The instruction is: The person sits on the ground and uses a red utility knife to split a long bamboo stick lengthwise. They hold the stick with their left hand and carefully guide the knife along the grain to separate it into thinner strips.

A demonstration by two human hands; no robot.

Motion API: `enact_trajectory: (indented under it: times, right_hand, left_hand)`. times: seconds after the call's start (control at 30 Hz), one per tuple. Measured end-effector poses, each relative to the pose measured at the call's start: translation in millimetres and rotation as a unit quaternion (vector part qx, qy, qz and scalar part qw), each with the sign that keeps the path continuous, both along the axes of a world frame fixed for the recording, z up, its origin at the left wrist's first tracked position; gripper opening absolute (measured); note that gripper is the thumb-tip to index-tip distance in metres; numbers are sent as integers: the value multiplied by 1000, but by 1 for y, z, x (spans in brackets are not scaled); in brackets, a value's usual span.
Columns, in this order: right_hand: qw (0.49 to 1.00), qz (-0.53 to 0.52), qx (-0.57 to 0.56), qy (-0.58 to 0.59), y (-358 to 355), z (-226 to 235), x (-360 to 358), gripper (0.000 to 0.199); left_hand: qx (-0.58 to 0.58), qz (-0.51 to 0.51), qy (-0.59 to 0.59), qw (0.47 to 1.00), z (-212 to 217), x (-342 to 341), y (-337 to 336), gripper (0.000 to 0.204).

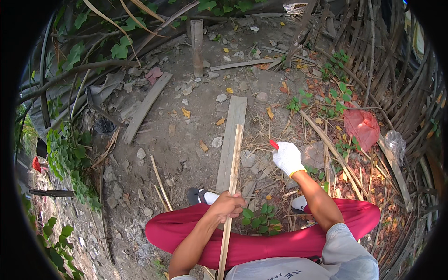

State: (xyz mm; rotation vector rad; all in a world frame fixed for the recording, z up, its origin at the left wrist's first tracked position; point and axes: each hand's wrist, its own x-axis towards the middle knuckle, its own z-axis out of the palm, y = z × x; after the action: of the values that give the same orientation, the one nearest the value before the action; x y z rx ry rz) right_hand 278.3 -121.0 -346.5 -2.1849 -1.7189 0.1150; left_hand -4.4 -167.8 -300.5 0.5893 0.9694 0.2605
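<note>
My bare left hand (227, 206) is wrapped round a long, narrow wooden strip (236, 156), which runs from my lap up and away from me. The strip's far part lies over or just above a wider grey board (237, 109) on the ground. My right hand (286, 158), in a white knitted glove with a yellow cuff, is closed in a fist to the right of the strip, apart from it. From that fist sticks out the end of a red handle-like piece (274, 144); the remainder is hidden, so its kind cannot be made out.
A loose plank (148, 107) lies to the left, and a short wooden post (197, 49) stands farther off. Thin sticks (161, 184) rest by my left knee. To the right are a long pole (333, 151), a red mesh bag (361, 126) and a stick fence (396, 70).
</note>
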Motion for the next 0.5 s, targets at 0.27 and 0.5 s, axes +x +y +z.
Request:
enact_trajectory:
  times: [0.27,0.5]
  right_hand:
    - [971,219,-94,-16,-44,35,-89,15]
    - [975,201,-88,-36,-40,23,-89,14]
  left_hand:
    - [162,0,145,976,-52,-2,-12,18]
    - [444,-57,348,823,-42,7,-22,25]
